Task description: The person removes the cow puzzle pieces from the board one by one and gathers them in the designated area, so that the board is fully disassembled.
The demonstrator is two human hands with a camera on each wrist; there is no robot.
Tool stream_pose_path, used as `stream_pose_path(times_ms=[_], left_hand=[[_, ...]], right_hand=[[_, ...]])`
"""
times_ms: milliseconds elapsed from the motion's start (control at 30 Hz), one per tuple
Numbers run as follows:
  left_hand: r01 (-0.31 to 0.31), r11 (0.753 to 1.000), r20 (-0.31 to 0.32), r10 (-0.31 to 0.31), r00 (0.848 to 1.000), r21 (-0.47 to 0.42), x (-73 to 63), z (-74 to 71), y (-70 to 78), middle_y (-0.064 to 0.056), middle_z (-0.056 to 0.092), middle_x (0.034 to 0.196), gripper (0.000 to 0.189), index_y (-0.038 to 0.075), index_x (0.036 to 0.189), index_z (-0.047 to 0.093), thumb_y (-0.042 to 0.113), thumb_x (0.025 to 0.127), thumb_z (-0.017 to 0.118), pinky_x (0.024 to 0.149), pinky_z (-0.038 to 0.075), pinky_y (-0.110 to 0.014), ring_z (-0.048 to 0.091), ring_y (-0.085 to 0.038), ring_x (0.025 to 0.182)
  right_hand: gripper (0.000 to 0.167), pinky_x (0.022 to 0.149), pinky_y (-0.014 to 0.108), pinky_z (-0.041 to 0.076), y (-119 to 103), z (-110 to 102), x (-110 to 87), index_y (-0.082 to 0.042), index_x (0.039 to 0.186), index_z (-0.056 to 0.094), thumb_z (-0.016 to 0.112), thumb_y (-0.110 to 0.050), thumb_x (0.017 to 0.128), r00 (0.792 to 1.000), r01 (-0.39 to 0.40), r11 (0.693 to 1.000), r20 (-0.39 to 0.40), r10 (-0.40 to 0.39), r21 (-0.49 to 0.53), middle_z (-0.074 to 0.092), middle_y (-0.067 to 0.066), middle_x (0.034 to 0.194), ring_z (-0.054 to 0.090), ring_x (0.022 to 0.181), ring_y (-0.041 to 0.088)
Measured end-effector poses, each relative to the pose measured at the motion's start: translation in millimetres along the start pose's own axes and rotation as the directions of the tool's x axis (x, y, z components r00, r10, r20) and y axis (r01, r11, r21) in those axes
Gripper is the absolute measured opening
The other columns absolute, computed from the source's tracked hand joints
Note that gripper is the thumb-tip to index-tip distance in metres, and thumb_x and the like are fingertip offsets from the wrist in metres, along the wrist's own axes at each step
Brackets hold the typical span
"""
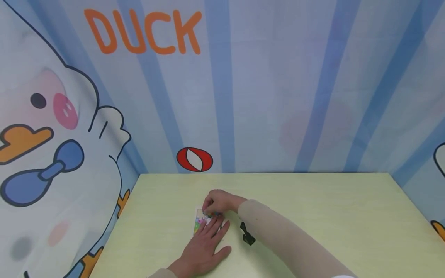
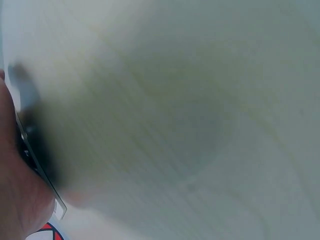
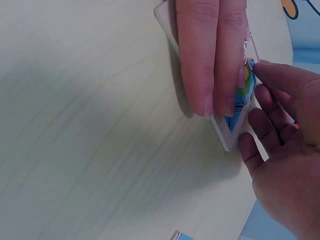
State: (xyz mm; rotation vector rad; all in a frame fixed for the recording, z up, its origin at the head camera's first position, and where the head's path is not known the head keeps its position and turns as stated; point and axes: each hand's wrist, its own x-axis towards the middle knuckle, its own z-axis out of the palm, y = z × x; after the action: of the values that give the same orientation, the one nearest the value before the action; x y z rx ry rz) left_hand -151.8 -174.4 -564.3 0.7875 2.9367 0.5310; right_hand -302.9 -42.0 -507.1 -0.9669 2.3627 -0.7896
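A small picture board (image 1: pixel 198 223) with a pale border and colourful print lies on the table, much of it covered by the hands. My left hand (image 1: pixel 206 247) rests flat over it, fingers straight; in the right wrist view, two of those fingers (image 3: pixel 199 60) press on its face. At the far edge, my right hand (image 1: pixel 219 201) has its fingers curled. From the right wrist, this hand (image 3: pixel 290 125) pinches the board's edge (image 3: pixel 246 95), one fingertip on the print. Part of the left hand (image 2: pixel 25 195) shows at the left wrist view's side.
The pale wood-grained table (image 1: pixel 313 216) meets a blue striped backdrop (image 1: pixel 264 96) with duck pictures behind and at the sides. A small black object (image 1: pixel 247 234) shows beside the right forearm. Something small and blue-edged (image 3: pixel 181 235) enters the right wrist view's bottom.
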Motion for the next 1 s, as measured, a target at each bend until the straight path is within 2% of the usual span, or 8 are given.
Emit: stream_pose_path(times_ms=[100,300,533,833,1000], left_hand=[[0.012,1.0,0.029,-0.011,1.0,-0.002,0.5,-3.9,2.6,-0.007,0.023,0.178,0.071,0.017,0.169,0.035,0.06,0.112,0.037,0.129,0.02,-0.062,0.021,-0.028,0.164],[-0.002,1.0,0.006,0.002,1.0,-0.01,0.9,0.1,0.0,-0.007,0.024,0.177,0.071,0.018,0.169,0.035,0.061,0.112,0.036,0.127,0.022,-0.065,0.022,-0.029,0.164],[-0.004,1.0,-0.005,0.004,1.0,0.005,0.9,3.0,-1.2,-0.005,0.024,0.178,0.072,0.02,0.17,0.034,0.063,0.112,0.035,0.127,0.023,-0.065,0.021,-0.026,0.164],[0.006,1.0,0.01,-0.006,1.0,0.002,1.0,-4.2,4.3,-0.009,0.026,0.177,0.071,0.016,0.168,0.038,0.059,0.112,0.04,0.127,0.024,-0.064,0.024,-0.03,0.163],[0.031,1.0,0.048,-0.031,0.998,0.004,1.7,-6.4,6.4,-0.006,0.023,0.178,0.072,0.017,0.169,0.036,0.061,0.112,0.038,0.128,0.021,-0.063,0.02,-0.028,0.164]], right_hand=[[0.008,0.086,0.029,0.052,0.2,-0.7,-1.9,-0.012,0.098,0.083,0.075,-0.009,0.099,1.0,0.013,1.0,-0.006,-0.013,0.011,0.066,-0.005,0.094,0.058,0.087,0.008],[0.008,0.082,0.027,0.052,-1.1,-2.6,-3.3,-0.012,0.097,0.081,0.074,-0.009,0.1,1.0,0.015,1.0,-0.001,-0.015,0.027,0.063,-0.004,0.093,0.057,0.084,0.008],[0.009,0.084,0.026,0.05,-1.8,-3.7,-4.2,-0.011,0.098,0.08,0.073,-0.006,0.099,1.0,0.027,1.0,0.013,-0.027,0.006,0.064,-0.006,0.091,0.056,0.084,0.008],[0.014,0.085,0.026,0.053,3.4,-7.5,-4.1,-0.011,0.111,0.079,0.072,-0.007,0.099,1.0,0.007,0.999,-0.016,-0.007,0.036,0.071,-0.004,0.094,0.061,0.086,0.007],[0.012,0.087,0.026,0.054,9.5,-6.4,-2.4,-0.011,0.109,0.079,0.073,-0.007,0.099,1.0,-0.006,0.999,-0.018,0.007,0.049,0.073,-0.004,0.096,0.063,0.087,0.006]])
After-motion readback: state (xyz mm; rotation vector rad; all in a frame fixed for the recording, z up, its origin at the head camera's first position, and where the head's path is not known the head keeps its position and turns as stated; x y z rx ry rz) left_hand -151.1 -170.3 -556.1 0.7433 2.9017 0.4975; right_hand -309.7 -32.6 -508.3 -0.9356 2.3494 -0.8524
